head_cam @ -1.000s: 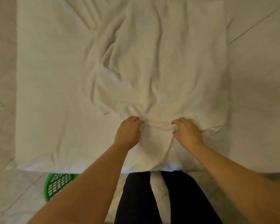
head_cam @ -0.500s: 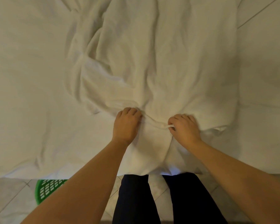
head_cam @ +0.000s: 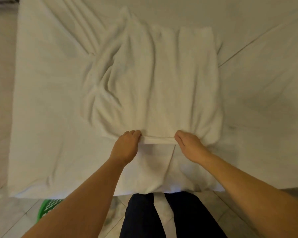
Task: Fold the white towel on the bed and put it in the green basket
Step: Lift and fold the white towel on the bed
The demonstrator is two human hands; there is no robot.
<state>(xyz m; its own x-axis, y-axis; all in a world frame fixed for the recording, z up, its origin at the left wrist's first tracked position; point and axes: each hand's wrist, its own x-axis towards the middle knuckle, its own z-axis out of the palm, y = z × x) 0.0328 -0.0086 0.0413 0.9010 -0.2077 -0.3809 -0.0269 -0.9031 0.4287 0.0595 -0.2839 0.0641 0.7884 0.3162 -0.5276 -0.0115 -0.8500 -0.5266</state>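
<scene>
The white towel (head_cam: pixel 162 79) lies spread and wrinkled on the bed (head_cam: pixel 41 117), bunched in folds on its left side. My left hand (head_cam: pixel 126 146) and my right hand (head_cam: pixel 189 145) both pinch the towel's near edge, which is stretched taut between them and lifted slightly off the sheet. The green basket (head_cam: pixel 46 208) sits on the floor at the lower left, mostly hidden behind my left forearm and the bed's corner.
The bed's near edge runs just in front of my dark-trousered legs (head_cam: pixel 162 217). Tiled floor (head_cam: pixel 7 220) shows at the lower left and along the left side of the bed. The bedsheet has long creases at the upper left and right.
Both hands have closed on the towel's near edge and moved apart, pulling it taut. The view has pulled back, showing the towel's far edge.
</scene>
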